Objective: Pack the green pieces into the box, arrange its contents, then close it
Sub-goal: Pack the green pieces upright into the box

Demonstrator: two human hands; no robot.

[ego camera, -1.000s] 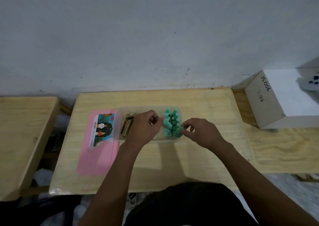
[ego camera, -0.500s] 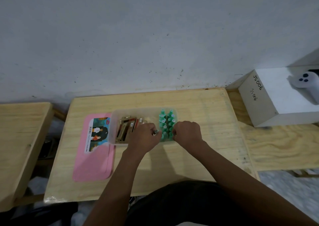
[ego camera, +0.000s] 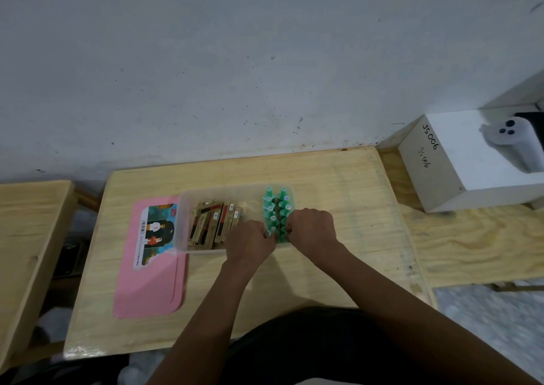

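Green plastic pieces (ego camera: 276, 208) sat in two rows at the right end of the clear plastic box (ego camera: 183, 225); the left hand (ego camera: 250, 242) and right hand (ego camera: 312, 228) pinched the nearest ones.

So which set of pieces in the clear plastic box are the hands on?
The green plastic pieces at its right end: left hand and right hand grip the nearest ones. The brown wooden blocks sit further left.

The pieces (ego camera: 276, 211) are showing teal green, each capped by a pale round spot. The box (ego camera: 184, 225) is looking clear and colourless — its lid (ego camera: 150, 290) is lying pink, bearing a multicoloured picture label (ego camera: 156, 234). The surface (ego camera: 338, 184) is showing pale wood grain.
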